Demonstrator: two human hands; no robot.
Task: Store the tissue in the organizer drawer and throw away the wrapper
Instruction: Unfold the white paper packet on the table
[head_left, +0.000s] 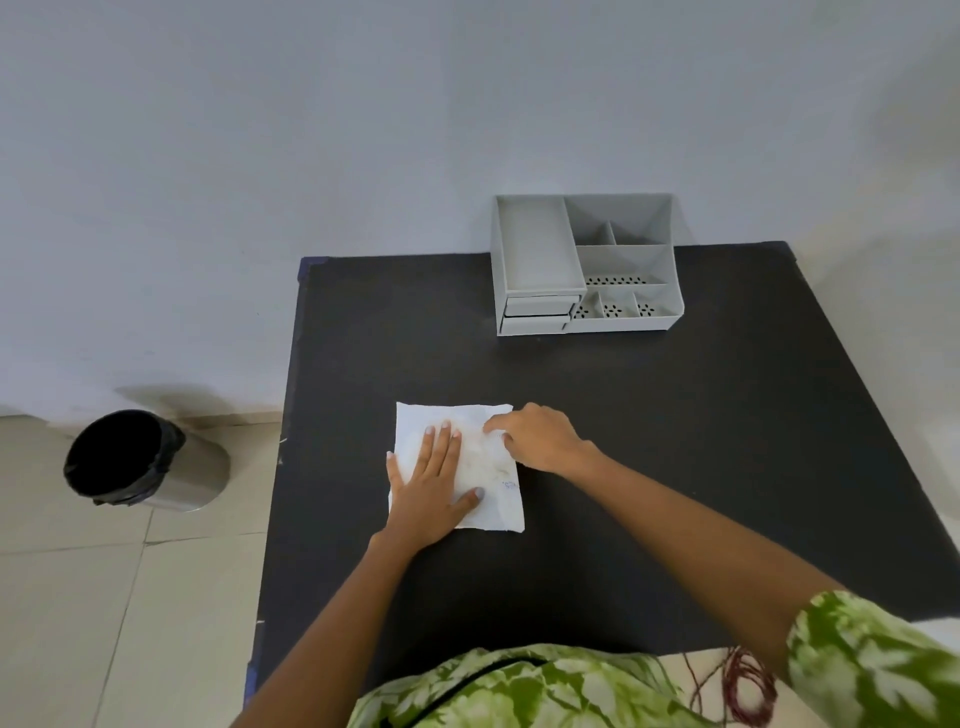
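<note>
A white tissue (491, 478) lies spread flat on the black table (675, 441), near its middle. My left hand (434, 486) rests palm down on the tissue's left half, fingers extended. At the tissue's upper right part my right hand (540, 436) has its fingers curled, pinching the material there. The grey organizer (584, 265) stands at the table's far edge, its two small drawers (537, 314) at the front left, both pushed in. I cannot make out a separate wrapper.
A round bin (143, 460) lined with a black bag stands on the tiled floor to the left of the table. A white wall runs behind the table. Red cord (743, 691) lies on the floor at the lower right.
</note>
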